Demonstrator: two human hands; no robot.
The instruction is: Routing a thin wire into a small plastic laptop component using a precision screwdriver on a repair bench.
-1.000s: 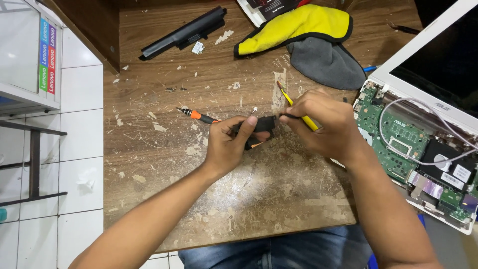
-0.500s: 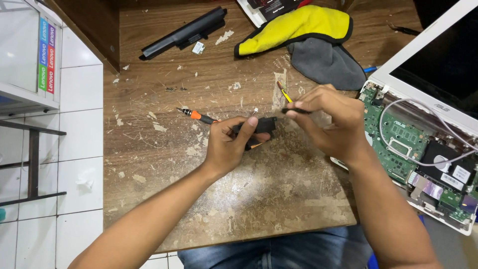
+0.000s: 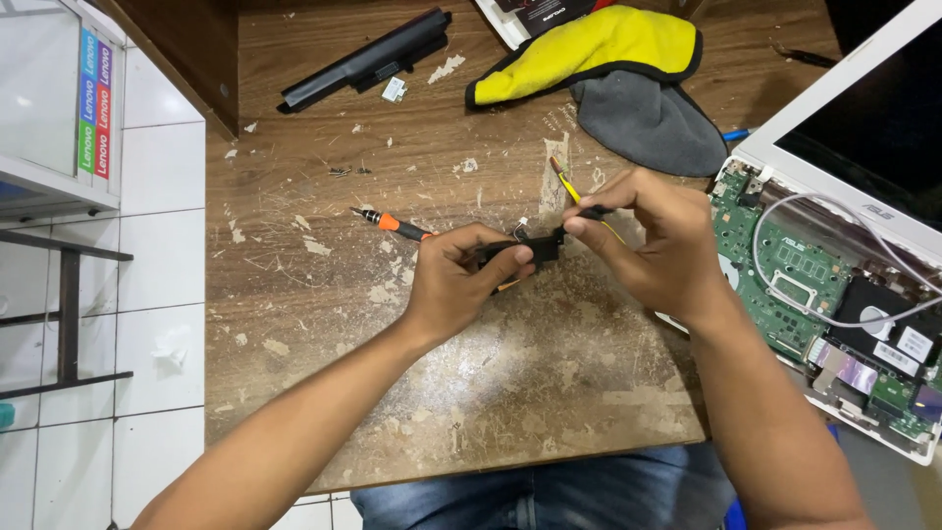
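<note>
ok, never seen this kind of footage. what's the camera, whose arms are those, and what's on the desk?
There is one view, from a camera worn on a person's head, looking down at their own two bare hands over a worn wooden table. No robot is involved.

The left hand holds a small black part. The right hand pinches a yellow-handled tool and sets its end against that part.

Behind the left hand lies an orange-and-black screwdriver. Farther back are a long black battery pack and a yellow and grey cloth. At the right sits a white laptop, opened up, with its green circuit board exposed.
</note>
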